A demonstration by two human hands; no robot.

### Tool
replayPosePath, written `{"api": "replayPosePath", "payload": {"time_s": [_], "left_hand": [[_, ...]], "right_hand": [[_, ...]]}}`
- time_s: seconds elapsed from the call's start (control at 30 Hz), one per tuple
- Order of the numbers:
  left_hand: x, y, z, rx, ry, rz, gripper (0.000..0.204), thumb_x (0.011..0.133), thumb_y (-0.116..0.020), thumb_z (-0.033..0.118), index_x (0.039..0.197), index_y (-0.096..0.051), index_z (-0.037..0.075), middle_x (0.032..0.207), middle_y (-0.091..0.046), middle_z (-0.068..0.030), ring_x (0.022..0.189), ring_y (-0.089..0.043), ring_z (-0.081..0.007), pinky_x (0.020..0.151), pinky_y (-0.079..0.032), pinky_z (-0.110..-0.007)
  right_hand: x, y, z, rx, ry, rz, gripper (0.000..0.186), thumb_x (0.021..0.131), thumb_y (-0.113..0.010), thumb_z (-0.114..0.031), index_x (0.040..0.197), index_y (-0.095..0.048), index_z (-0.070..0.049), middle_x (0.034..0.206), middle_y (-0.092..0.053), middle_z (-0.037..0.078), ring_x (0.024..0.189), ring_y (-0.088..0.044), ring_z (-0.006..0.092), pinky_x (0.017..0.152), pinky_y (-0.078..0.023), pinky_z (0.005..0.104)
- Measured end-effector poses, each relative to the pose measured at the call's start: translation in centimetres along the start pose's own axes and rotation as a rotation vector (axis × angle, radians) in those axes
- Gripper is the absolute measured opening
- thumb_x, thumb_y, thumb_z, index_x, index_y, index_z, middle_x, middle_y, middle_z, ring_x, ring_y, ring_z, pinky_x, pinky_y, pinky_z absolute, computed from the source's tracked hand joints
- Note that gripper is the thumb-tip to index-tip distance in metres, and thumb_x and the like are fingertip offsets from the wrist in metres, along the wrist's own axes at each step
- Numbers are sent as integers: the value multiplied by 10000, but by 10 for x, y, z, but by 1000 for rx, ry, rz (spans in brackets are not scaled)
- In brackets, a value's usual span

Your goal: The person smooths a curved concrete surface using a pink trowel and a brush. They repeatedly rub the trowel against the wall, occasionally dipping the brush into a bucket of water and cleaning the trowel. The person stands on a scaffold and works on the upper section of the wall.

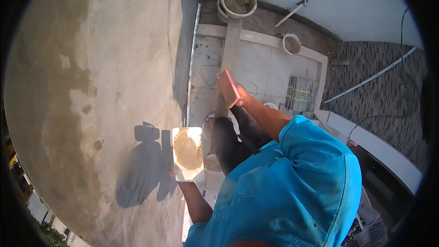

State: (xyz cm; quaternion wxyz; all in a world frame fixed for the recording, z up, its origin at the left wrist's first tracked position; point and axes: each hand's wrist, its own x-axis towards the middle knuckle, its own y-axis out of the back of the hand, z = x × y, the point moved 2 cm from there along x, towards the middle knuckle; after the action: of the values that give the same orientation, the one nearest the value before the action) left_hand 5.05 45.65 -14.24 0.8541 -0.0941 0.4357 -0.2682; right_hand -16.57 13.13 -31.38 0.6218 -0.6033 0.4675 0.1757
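Observation:
My left hand (pixel 174 173) grips the near end of a pale rectangular plaster hawk (pixel 196 174), which carries a patch of wet tan plaster (pixel 187 148). The hawk is close to the plastered wall (pixel 132 64) on my left, where damp darker patches show. Out in front of my body, my right hand (pixel 242 96) is closed around a plastering float (pixel 228 89) with a pink-red edge and a brownish flat face. The float is tilted and apart from both wall and hawk. Its handle is hidden behind the plate.
A bucket of mortar (pixel 235 7) with a trowel in it stands ahead, by a long plank (pixel 232 41). A smaller bucket (pixel 291 43) and strapped tiles (pixel 299 92) lie to the right. A metal straightedge (pixel 193 55) runs along the wall's foot.

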Motion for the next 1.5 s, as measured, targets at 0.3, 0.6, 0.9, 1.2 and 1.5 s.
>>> {"api": "replayPosePath", "payload": {"time_s": [0.3,0.6,0.9,1.2,1.5], "left_hand": [[-29,7,65,188,154,119,861,792,-757,452,1479,-435,45,1400,-544,-87,1272,-529,-221,1060,-432,-376],[-59,29,60,241,332,308,826,819,-736,429,1484,-430,45,1397,-551,-91,1268,-539,-226,1057,-442,-382],[-85,27,77,264,496,429,791,846,-715,405,1488,-425,46,1394,-558,-95,1264,-549,-231,1053,-452,-387],[-71,30,74,248,549,384,756,873,-694,382,1493,-420,46,1391,-565,-100,1260,-559,-235,1050,-462,-393],[-57,34,59,225,501,307,722,900,-674,359,1498,-415,47,1388,-572,-104,1256,-569,-240,1046,-472,-399]], "right_hand": [[33,-18,-59,201,150,276,302,1002,-523,-281,1143,-566,-17,1002,-601,132,964,-631,293,816,-570,443],[179,47,-195,125,512,353,373,989,-480,-336,1209,-564,-47,1157,-616,109,1055,-596,253,947,-487,443],[263,68,-331,71,720,-77,229,981,-550,-274,1099,-649,-105,970,-680,71,880,-679,223,761,-586,378],[200,-12,-312,133,806,49,214,1008,-454,-250,1061,-591,-95,839,-643,54,708,-650,238,625,-555,373],[91,103,-41,298,430,320,275,999,-454,-294,1048,-612,-74,911,-643,53,797,-644,187,717,-554,362]]}}
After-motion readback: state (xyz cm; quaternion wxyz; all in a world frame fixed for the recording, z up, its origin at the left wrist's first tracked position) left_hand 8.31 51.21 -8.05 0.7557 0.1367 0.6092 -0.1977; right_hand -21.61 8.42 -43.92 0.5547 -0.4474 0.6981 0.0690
